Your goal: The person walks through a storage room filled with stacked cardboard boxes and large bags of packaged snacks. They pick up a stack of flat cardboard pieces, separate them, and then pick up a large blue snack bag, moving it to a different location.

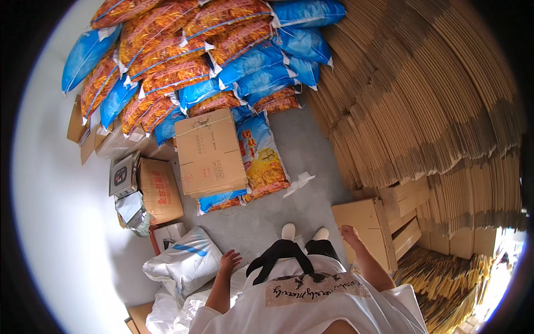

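Observation:
My left hand (230, 262) hangs with its fingers apart beside a white woven sack (190, 261), holding nothing. My right hand (349, 234) is by the edge of an upright cardboard sheet (361, 223); its fingers look loosely curled, and whether it touches the cardboard is unclear. Ahead of me a pile of flattened cardboard boxes (210, 154), tied with a strap, lies on printed sacks. A blue and yellow printed sack (263, 154) lies beside it on the right. Both of my shoes stand on the grey floor (246, 221) just below.
Orange and blue sacks (167, 54) are heaped against the far wall. Tall stacks of flattened cardboard (417, 96) fill the right side. A printed carton (160, 190) and a metal-coloured box (124, 175) stand at the left. A white scrap (299, 183) lies on the floor.

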### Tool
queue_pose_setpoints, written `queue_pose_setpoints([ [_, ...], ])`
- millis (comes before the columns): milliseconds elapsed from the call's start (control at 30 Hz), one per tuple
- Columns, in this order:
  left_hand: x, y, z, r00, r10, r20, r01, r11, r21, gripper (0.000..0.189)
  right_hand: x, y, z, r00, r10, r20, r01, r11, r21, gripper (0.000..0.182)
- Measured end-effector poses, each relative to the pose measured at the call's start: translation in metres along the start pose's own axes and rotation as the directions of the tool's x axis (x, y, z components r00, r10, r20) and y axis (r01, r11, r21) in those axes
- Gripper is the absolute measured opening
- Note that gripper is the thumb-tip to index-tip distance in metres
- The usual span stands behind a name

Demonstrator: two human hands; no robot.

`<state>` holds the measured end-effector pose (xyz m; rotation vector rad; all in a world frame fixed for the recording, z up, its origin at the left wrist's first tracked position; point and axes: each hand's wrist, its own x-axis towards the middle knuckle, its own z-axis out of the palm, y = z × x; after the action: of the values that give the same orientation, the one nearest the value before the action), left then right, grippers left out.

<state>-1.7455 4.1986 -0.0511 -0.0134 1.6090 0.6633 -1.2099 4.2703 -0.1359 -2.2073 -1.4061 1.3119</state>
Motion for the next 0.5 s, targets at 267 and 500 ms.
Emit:
queue_pose_setpoints([
  [267,0.0,-0.005,0.012,0.999,0.042,-0.013,-0.043,0.993,-0.114,0.039,0.01,-0.052,-0.026,0.984,-0.156,0.091,0.174,0.953,-0.25,0.026],
  [500,-0.031,-0.008,0.031,0.996,0.081,-0.038,-0.088,0.965,-0.247,0.042,0.081,0.008,-0.032,0.942,-0.076,0.328,0.167,0.951,-0.259,0.022],
])
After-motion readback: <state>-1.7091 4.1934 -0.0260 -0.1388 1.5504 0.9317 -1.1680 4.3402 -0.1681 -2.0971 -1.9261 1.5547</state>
